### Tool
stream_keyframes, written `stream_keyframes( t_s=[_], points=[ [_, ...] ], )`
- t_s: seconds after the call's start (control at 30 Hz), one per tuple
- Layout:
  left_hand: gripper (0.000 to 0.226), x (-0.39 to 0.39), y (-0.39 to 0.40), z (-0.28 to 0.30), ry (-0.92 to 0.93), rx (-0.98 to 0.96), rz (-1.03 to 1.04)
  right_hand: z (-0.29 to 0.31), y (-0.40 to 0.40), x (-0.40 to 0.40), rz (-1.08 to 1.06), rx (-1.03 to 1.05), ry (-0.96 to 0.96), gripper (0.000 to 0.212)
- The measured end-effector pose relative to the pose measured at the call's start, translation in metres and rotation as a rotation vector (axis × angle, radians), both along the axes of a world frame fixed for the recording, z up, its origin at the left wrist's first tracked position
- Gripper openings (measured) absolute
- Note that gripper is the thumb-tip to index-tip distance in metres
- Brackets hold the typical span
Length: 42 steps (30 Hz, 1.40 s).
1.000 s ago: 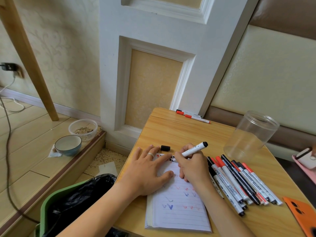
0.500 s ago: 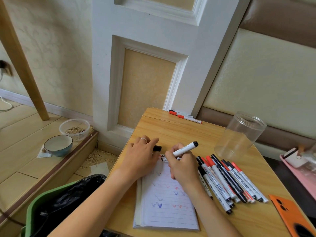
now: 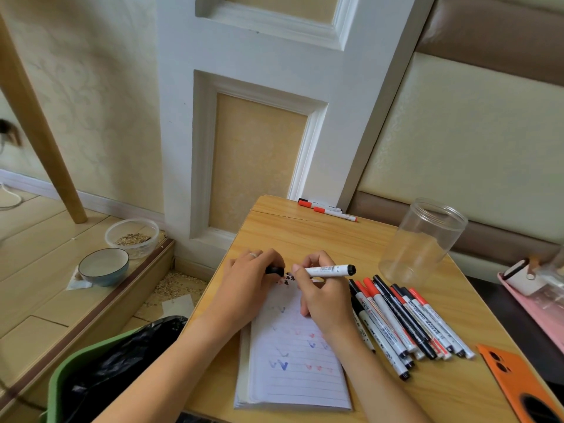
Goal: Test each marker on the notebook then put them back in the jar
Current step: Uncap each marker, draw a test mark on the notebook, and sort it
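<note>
Recapping step: right hand (image 3: 323,303) is gripping the black marker (image 3: 331,270), left hand (image 3: 248,279) is pinching its cap (image 3: 274,270); aligning straight is advisable.

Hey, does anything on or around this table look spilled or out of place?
Yes: grain lies scattered on the floor left of the table, below the step. The jar stands empty.

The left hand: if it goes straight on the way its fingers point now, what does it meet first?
The left hand grips a black cap, fingers pointing right. First in line looks to be the tip of the marker in the right hand, though depth is unclear.
</note>
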<state>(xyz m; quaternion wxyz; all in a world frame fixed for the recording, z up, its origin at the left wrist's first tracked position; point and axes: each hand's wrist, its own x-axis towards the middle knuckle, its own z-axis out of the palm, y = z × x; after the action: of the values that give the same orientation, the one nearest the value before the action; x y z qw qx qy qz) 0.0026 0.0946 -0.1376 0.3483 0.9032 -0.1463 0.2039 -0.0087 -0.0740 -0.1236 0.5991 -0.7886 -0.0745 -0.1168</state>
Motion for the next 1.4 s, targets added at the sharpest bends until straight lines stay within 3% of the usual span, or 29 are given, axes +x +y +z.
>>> stream_keyframes(
  t_s=[0.33,0.57,0.77,0.9,0.97,1.1,1.23,1.4],
  points=[
    [0.011,-0.013,0.005,0.004,-0.034,-0.002,-0.007,0.009,-0.005,-0.006,0.119,0.037,-0.052,0.015],
    [0.009,-0.021,0.007,0.007,-0.118,-0.046,-0.153,0.015,0.005,-0.013,0.22,0.04,0.105,0.013],
    [0.007,-0.026,0.016,0.006,-0.104,-0.122,-0.226,0.022,0.006,-0.015,0.233,0.285,0.267,0.051],
    [0.005,-0.03,0.024,0.006,-0.075,-0.166,-0.205,0.023,0.001,-0.015,0.055,0.387,0.156,0.018],
    [0.008,-0.033,0.026,0.008,-0.04,-0.25,-0.2,0.022,0.001,-0.016,0.058,0.385,0.115,0.011],
    [0.013,-0.033,0.029,0.011,0.058,-0.436,-0.148,0.011,0.004,-0.021,0.177,0.001,0.077,0.012],
    [0.02,-0.03,0.029,0.005,0.11,-0.374,-0.081,0.004,0.018,-0.032,0.26,-0.378,-0.067,0.013],
    [0.043,-0.021,0.024,-0.004,0.144,-0.316,0.021,-0.004,0.022,-0.029,0.231,-0.509,-0.11,0.006]
  ],
)
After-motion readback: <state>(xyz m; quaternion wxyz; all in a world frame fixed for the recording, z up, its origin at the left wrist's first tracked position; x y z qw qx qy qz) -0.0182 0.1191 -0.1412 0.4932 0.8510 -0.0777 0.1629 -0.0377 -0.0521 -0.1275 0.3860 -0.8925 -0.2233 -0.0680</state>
